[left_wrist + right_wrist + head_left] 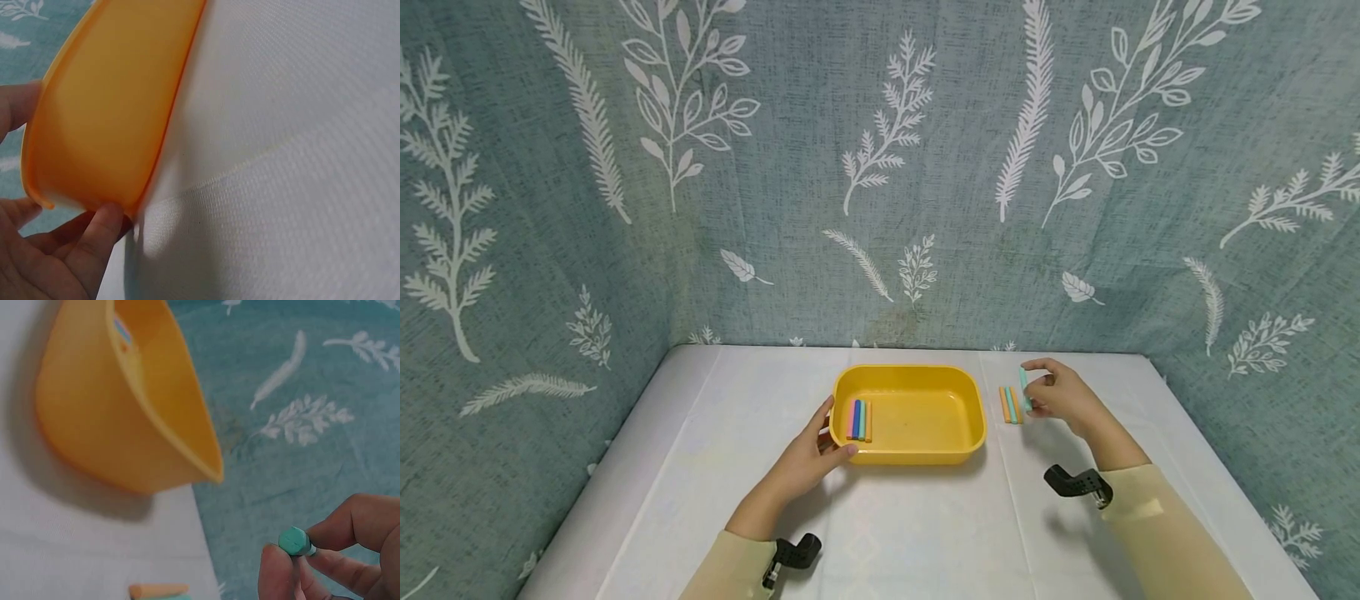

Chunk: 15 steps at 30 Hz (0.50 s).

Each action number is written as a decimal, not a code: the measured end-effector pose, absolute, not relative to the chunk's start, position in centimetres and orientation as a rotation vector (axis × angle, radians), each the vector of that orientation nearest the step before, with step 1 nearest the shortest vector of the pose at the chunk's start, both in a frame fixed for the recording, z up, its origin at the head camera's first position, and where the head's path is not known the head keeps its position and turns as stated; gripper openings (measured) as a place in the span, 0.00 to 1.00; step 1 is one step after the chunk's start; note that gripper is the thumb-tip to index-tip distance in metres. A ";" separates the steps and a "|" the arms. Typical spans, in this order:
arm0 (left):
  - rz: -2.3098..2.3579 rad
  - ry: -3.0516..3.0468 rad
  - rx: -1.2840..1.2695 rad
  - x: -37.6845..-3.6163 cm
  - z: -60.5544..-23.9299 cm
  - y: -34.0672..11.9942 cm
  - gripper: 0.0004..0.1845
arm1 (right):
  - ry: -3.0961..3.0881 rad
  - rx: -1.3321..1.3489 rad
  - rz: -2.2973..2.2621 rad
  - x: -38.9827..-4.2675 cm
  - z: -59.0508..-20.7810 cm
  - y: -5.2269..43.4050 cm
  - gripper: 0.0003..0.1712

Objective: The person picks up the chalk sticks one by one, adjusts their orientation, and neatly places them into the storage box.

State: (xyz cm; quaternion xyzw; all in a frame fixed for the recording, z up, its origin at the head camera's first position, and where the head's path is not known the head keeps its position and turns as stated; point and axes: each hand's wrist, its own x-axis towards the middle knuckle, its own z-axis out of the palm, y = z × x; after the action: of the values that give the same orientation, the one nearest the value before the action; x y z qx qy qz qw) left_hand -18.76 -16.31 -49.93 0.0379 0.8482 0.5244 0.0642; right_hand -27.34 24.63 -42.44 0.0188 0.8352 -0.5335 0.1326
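Observation:
A yellow tray [970, 417] sits mid-table, with pink, blue and orange sticks [858, 419] lying at its left end. My left hand [815, 454] holds the tray's front-left corner, thumb on the rim; in the left wrist view the fingers [94, 240] touch the tray wall [106, 112]. My right hand [1060, 397] pinches a teal stick [1024, 387] just right of the tray, above a small row of orange and teal sticks [1011, 405] on the cloth. The right wrist view shows the teal stick's end [295, 541] between thumb and fingers, with the tray [119, 419] beyond.
A white cloth covers the table [917, 533]. A teal leaf-print backdrop [880, 167] closes off the back and both sides. Black wrist camera mounts [1078, 483] sit on both sleeves.

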 end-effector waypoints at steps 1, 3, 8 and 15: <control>1.585 2.559 0.113 -18.8 -49.9 -16.3 0.52 | 2.418 0.051 -1.553 -27.3 -42.2 24.4 0.34; 1.585 2.559 0.112 -18.8 -49.9 -16.3 0.53 | 2.412 0.036 -1.560 -27.1 -41.8 23.9 0.34; 1.593 2.558 0.108 -18.8 -49.9 -16.3 0.53 | 2.381 -0.006 -1.597 -26.8 -40.9 22.5 0.35; 1.614 2.547 0.120 -18.7 -49.9 -16.2 0.53 | 2.337 -0.038 -1.664 -26.6 -40.1 20.8 0.33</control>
State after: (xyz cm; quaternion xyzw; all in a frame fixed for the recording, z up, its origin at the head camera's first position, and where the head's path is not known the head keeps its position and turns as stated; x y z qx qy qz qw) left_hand -18.72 -16.22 -49.89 0.0398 0.8423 0.5339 0.0619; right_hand -26.57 20.76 -40.10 -0.0130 0.8069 -0.5747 0.1359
